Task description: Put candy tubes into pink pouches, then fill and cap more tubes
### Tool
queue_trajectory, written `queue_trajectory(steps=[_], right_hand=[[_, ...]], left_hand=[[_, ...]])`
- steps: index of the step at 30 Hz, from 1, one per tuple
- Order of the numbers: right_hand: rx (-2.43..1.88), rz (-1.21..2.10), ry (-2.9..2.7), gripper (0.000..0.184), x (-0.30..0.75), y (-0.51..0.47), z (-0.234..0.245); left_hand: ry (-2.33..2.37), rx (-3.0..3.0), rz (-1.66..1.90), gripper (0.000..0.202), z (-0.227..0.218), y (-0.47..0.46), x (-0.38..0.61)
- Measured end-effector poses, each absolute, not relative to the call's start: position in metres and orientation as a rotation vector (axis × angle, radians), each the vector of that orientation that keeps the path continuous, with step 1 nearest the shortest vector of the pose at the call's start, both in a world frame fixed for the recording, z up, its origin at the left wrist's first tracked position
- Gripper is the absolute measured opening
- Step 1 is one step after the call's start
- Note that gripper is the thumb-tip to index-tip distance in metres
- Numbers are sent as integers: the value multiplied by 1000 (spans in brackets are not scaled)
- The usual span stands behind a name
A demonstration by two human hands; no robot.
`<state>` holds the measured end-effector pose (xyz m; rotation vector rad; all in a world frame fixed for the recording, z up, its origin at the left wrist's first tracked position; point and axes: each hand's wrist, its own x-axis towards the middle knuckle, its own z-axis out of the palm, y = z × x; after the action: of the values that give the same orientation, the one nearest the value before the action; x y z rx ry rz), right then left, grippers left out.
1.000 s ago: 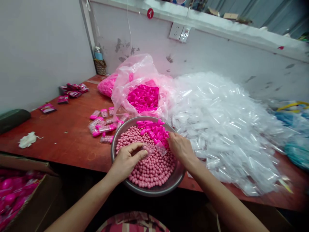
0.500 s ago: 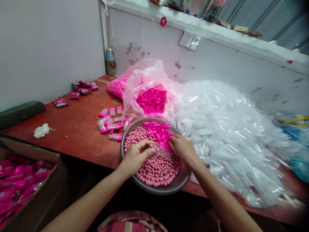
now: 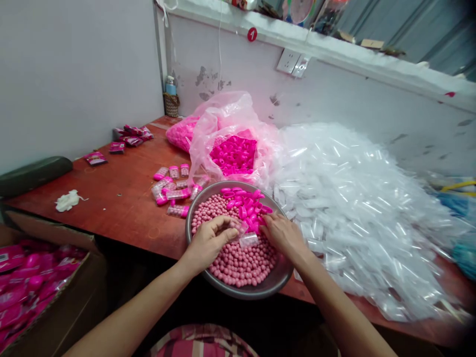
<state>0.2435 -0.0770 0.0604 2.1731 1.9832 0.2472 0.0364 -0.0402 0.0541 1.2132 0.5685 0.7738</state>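
Note:
A metal bowl (image 3: 275, 282) at the table's front edge holds small pink balls (image 3: 238, 260) and a heap of bright pink caps (image 3: 247, 203) at its far side. My left hand (image 3: 208, 243) rests on the balls with its fingers pinched together on a clear tube (image 3: 238, 227). Another clear tube (image 3: 248, 240) lies on the balls between my hands. My right hand (image 3: 284, 235) is curled at the bowl's right side, fingertips at the pink caps; what they hold, if anything, is hidden.
A large heap of clear tubes (image 3: 353, 198) covers the right of the red table (image 3: 119, 198). Behind the bowl a pink bag of caps (image 3: 234, 153) gapes. Filled capped tubes (image 3: 171, 191) lie left of the bowl. A cardboard box of pink packets (image 3: 29, 287) stands lower left.
The view has shifted so the scene sits further right. My right hand has moved off the clear tube, which now lies on the balls, and sits at the pink caps.

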Motion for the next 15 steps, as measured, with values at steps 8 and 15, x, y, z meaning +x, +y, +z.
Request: queue_trajectory(steps=[8, 15], right_hand=[[2299, 397, 1987, 24, 244, -81, 67], [2392, 276, 2067, 31, 245, -79, 59]], left_hand=[[598, 1096, 718, 25, 61, -41, 38], [613, 1054, 673, 28, 70, -43, 39]])
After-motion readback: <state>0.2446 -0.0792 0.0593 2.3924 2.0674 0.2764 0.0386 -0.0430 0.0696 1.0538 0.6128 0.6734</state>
